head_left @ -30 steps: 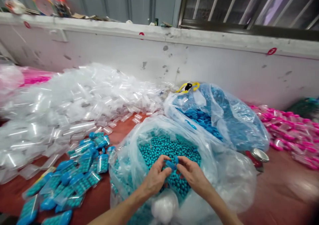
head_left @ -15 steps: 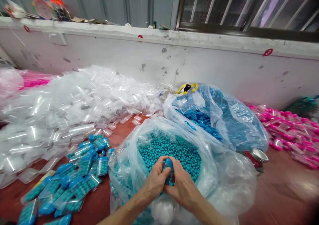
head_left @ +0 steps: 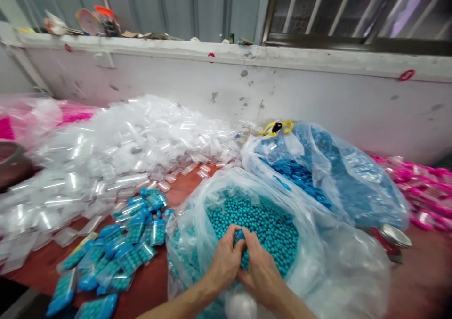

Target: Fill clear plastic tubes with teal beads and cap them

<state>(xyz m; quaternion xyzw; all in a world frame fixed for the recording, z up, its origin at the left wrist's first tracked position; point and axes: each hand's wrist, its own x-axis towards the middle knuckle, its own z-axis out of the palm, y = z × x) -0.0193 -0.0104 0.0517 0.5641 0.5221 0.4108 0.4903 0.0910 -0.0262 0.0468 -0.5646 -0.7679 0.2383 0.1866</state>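
My left hand (head_left: 226, 253) and my right hand (head_left: 259, 265) meet over an open plastic bag (head_left: 192, 215) full of small teal beads (head_left: 261, 220). Between them they grip a small clear container with a blue cap (head_left: 239, 235); my fingers cover most of it. Both hands are closed, fingertips together around the cap. To the left lies a heap of blue-capped clear containers (head_left: 136, 229) filled with teal beads. Behind the bead bag, another open bag holds blue caps (head_left: 300, 180).
A large pile of clear plastic sleeves (head_left: 141, 140) spreads along the back left. Pink-capped pieces (head_left: 423, 187) lie at the far right. A round metal-topped object (head_left: 395, 235) sits beside the bags on the red table (head_left: 190, 182). A brown bowl (head_left: 14, 163) stands at the left edge.
The view has shifted left, so everything appears further right. My hands stay on the container, and the fingers now cover more of its blue cap.
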